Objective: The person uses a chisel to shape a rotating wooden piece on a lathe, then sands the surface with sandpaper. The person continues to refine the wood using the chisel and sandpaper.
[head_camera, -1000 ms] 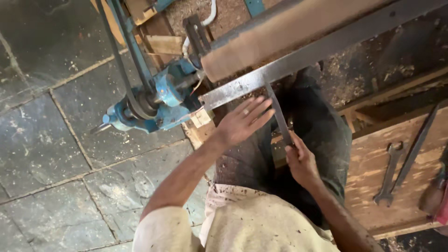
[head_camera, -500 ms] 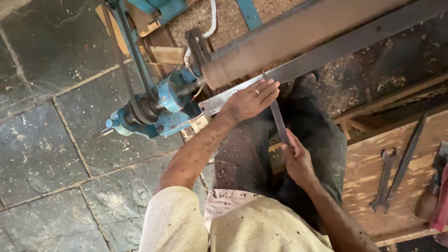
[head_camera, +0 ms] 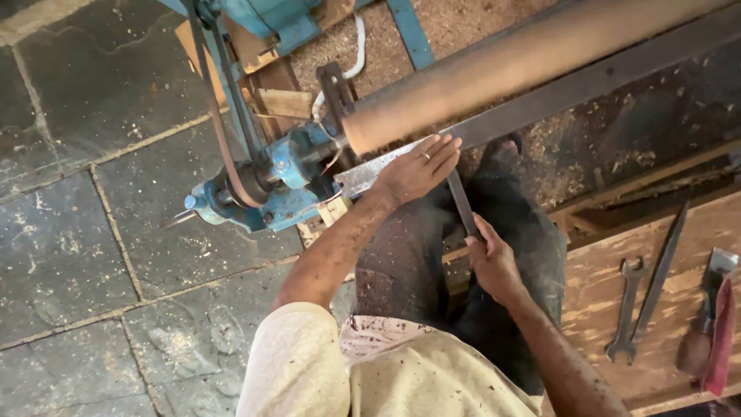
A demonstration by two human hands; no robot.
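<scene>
Brown wood, a long round cylinder [head_camera: 532, 58], is mounted on the blue lathe head [head_camera: 270, 181] and runs up toward the right. The left hand [head_camera: 417, 166] lies palm-down over the grey metal tool rest [head_camera: 540, 108], fingers [head_camera: 441, 150] stretched almost flat and pressing the blade end of a long dark chisel [head_camera: 461, 202] against the rest, just below the cylinder's near end. The right hand [head_camera: 494, 262] is clenched around the chisel's lower end, close to the person's dark trousers. The chisel runs straight between the two hands, its tip hidden under the left fingers. A spanner [head_camera: 627, 309] and a flat metal bar [head_camera: 660, 270] lie on the wooden desk [head_camera: 594, 293] to the right, well apart from both hands. Compared with half a second ago, the left fingers have spread flatter along the rest, and the right hand has kept its grasp on the chisel.
</scene>
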